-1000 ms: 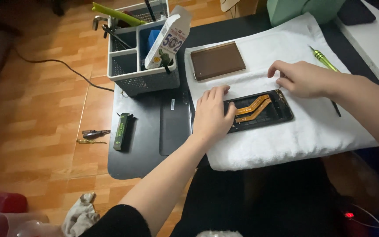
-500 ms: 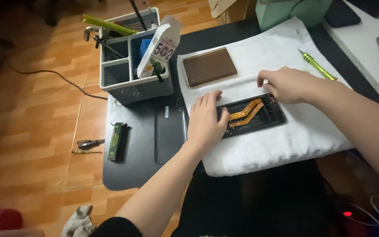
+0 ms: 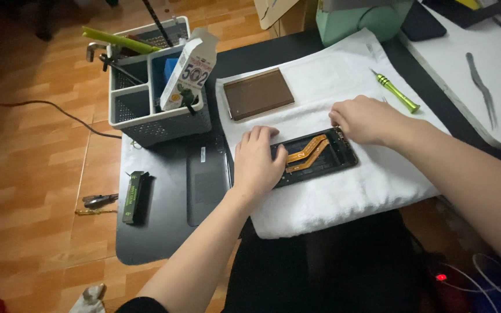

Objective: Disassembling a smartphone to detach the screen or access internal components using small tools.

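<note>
The left end of the opened phone (image 3: 314, 157) was covered by the left hand (image 3: 257, 162), laid flat with fingers spread, while its right end was hidden under the right hand (image 3: 365, 119), curled and pressed on that corner. One dark phone frame with two orange ribbon cables was seen on the white towel (image 3: 343, 197) covering the worktop (image 3: 163, 232). One brown panel (image 3: 260, 94), one green screwdriver (image 3: 398, 93) and one grey organiser (image 3: 158, 122) were counted around it.
</note>
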